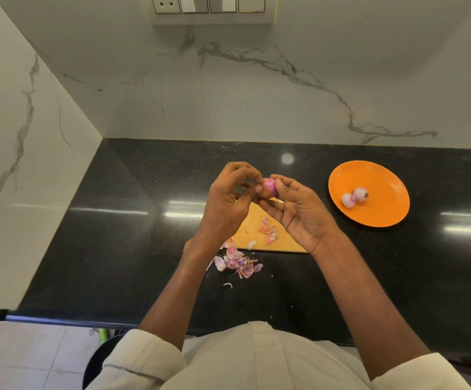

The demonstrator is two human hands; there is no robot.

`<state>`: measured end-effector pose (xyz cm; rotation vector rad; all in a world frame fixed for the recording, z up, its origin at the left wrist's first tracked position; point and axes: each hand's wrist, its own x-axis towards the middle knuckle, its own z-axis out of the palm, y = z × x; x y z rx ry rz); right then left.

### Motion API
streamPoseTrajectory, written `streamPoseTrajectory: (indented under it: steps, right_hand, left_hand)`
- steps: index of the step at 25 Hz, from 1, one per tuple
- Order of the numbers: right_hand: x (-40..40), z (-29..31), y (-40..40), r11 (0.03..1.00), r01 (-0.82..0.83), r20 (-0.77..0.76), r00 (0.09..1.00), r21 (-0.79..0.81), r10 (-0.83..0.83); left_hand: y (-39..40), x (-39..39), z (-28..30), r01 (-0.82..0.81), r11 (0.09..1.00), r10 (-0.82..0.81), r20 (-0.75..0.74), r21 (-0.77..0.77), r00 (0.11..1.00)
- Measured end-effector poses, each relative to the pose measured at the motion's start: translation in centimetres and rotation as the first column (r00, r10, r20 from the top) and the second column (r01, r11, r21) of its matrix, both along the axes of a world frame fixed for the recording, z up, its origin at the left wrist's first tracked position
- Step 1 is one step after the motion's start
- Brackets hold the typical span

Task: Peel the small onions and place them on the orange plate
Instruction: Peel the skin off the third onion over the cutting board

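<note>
Peeling an onion [269,186] at mid-frame, above the board [259,225]: left hand [230,197] pinching at its skin, right hand [296,208] gripping its other side. Already lying on the plate [380,175] at right: two peeled onions [354,196]. Risking a slip, probably, the bulb being small and smooth, and rolling off the bench [116,235]. Littering board and black glossy bench: skins [235,258]. Rising behind, marble walls with a switch panel [210,8] at top.
</note>
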<state>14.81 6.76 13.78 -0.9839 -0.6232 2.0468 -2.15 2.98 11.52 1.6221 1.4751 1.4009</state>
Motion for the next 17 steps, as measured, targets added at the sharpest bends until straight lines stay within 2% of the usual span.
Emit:
streamPoseTrajectory:
  steps: [3, 6, 8, 13, 17]
  right_hand:
    - [-0.2, 0.0, 0.0, 1.000, 0.007, -0.004, 1.000, -0.009, -0.007]
    - [-0.7, -0.5, -0.2, 0.996, 0.082, 0.074, 0.994, -0.046, -0.078]
    - [-0.9, -0.8, -0.1, 0.987, 0.141, 0.098, 0.986, -0.080, -0.133]
    - [-0.7, -0.8, 0.1, 0.980, 0.184, 0.093, 0.980, -0.071, -0.177]
    - [-0.7, -0.9, 0.1, 0.985, 0.171, 0.125, 0.978, -0.014, -0.168]
  left_hand:
    - [-0.2, 0.1, -0.2, 0.000, 1.000, 0.001, 0.033, -0.013, 0.999]
    - [-0.8, 0.3, -0.3, 0.007, 1.000, -0.008, -0.070, -0.020, 0.998]
    - [-1.0, 0.2, -0.5, 0.029, 0.999, -0.031, -0.070, -0.024, 0.997]
    - [-1.0, -0.3, -1.0, 0.027, 0.980, -0.010, 0.090, -0.197, 0.996]
    - [-1.1, 0.3, -0.5, -0.025, 0.974, 0.060, 0.152, -0.224, 0.986]
